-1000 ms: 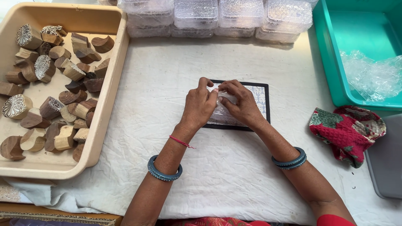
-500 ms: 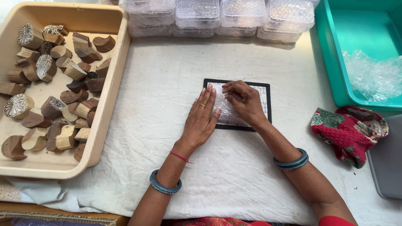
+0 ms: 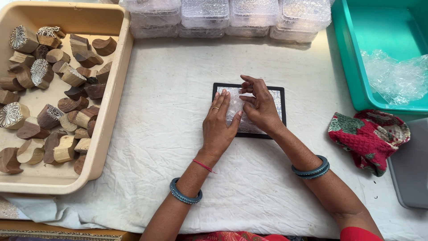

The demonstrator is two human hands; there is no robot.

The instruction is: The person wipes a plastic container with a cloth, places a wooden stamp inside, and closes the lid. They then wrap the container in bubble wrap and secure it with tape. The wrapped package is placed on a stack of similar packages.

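A flat black-rimmed tray (image 3: 282,107) with a pale patterned lining lies on the white cloth (image 3: 178,102). A small bundle in clear bubble wrap (image 3: 235,107) rests inside it. My left hand (image 3: 219,122) lies flat, fingers together, pressing the bundle's left side. My right hand (image 3: 258,105) sits over the bundle's right side with fingers bent and raised near its top edge. Both wrists wear blue bangles.
A beige tub (image 3: 113,85) of several carved wooden stamp blocks stands at the left. Clear lidded plastic boxes (image 3: 227,18) line the far edge. A teal bin (image 3: 352,53) with crumpled bubble wrap (image 3: 392,78) is at the right, a red patterned cloth (image 3: 368,136) beside it.
One second ago both hands pinched the wrap at the bundle's top. The left hand then laid flat on it, and the right hand's fingers have now lifted and curled near the top edge.
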